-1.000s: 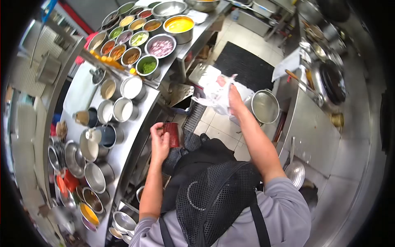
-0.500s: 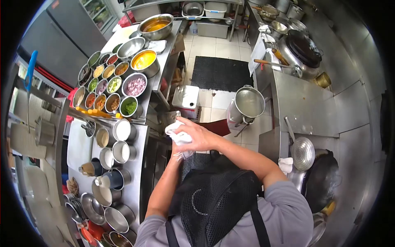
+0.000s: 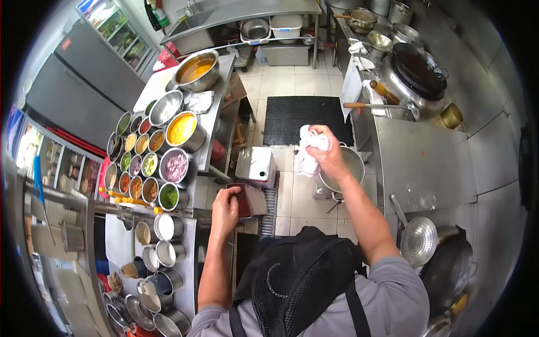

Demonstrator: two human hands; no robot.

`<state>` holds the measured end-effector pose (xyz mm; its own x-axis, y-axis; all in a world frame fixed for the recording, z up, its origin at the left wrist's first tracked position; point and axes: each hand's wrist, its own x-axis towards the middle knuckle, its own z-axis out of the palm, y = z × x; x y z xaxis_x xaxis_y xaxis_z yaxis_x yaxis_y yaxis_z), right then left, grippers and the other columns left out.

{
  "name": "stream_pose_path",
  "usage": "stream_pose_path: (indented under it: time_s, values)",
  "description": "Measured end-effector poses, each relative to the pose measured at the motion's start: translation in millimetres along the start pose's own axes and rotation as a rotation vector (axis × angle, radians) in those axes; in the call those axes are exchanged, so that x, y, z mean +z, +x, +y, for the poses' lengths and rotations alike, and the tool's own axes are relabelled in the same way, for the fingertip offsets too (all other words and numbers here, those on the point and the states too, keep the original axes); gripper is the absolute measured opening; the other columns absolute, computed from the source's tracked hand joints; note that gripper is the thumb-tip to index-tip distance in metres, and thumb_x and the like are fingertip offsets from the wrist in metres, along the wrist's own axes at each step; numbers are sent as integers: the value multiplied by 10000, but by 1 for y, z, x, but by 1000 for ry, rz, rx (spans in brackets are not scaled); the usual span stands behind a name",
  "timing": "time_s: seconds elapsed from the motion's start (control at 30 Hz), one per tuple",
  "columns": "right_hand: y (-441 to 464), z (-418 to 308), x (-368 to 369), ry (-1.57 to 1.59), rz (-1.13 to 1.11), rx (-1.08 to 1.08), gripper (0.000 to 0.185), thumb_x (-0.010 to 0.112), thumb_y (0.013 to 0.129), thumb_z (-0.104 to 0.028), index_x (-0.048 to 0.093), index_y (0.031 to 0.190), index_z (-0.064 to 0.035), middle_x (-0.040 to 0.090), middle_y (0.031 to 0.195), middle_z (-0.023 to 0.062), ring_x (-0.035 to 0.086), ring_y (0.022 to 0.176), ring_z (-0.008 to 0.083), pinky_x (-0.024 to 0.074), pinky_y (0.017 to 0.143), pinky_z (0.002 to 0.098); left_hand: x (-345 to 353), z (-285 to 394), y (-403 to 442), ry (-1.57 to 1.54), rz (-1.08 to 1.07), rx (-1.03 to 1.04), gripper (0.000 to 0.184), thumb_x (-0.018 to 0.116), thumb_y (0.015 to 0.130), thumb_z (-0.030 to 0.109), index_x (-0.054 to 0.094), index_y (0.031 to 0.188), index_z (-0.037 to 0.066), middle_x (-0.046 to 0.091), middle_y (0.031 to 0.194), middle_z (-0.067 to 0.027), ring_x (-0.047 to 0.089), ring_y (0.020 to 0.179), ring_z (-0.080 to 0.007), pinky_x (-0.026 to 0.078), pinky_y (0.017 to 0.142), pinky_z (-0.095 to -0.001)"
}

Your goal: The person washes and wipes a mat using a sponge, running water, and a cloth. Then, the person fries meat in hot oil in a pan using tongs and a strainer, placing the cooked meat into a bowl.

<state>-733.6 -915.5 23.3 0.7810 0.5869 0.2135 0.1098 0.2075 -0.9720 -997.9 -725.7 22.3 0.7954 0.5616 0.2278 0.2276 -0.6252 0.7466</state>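
My right hand is closed around a crumpled white cloth, held out over the floor just left of a tall metal stockpot. The cloth hangs down below the fingers. My left hand is lower and to the left, beside the counter's edge. Its fingers are curled at the left edge of a dark red panel with a pale side; the fingertips are partly hidden. A white square container with a dark round hole stands just beyond that panel.
On the left counter are several metal pots of cut vegetables, including chopped onion, and a bowl of orange liquid. A black mat lies on the tiles. To the right are a steel worktop, a perforated ladle and a wok.
My hands were together on the cloth and are now apart. The right has carried the cloth rightward; the left is at the dark red panel, which now sits farther left. The view has shifted.
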Motion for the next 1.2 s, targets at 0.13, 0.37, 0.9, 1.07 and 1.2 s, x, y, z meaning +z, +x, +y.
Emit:
stream_pose_path:
  time_s: [0.13, 0.37, 0.9, 1.07, 1.2]
  values:
    - [55, 40, -39, 60, 41, 35, 253, 650, 819, 3, 626, 1070, -10, 659, 945, 18, 588, 857, 61, 489, 746, 242, -2, 12, 40, 6, -33, -76, 193, 522, 898, -4, 634, 1056, -11, 631, 962, -175, 634, 897, -319, 495, 808, -359]
    - [199, 120, -108, 30, 316, 154, 210, 744, 860, -193, 697, 925, 0, 674, 769, 15, 590, 635, 71, 474, 567, 249, 11, -3, 192, -22, -81, -54, 221, 541, 903, 8, 640, 1101, 2, 572, 856, -95, 523, 740, -170, 437, 688, -282]
    - [334, 286, -182, 391, 634, 804, 236, 718, 885, -291, 670, 1006, -94, 658, 805, 12, 640, 664, 139, 519, 559, 314, 140, -3, 756, -360, -103, 274, 249, 540, 940, 43, 631, 1170, 16, 592, 979, -41, 494, 799, -99, 420, 720, -226]
    - [470, 302, -200, 312, 477, 884, 287, 729, 880, -257, 661, 1030, -21, 665, 876, 44, 641, 769, 128, 512, 657, 293, 174, 41, 928, -349, -75, 332, 240, 538, 944, 39, 631, 1161, -3, 637, 914, -28, 530, 810, -87, 457, 753, -235]
    - [610, 285, -212, 245, 300, 792, 315, 730, 882, -319, 658, 1006, -38, 657, 881, 26, 617, 769, 104, 488, 669, 275, 192, 50, 1057, -543, -73, 354, 256, 515, 966, 50, 608, 1189, -34, 657, 1078, -67, 575, 937, -97, 461, 835, -229]
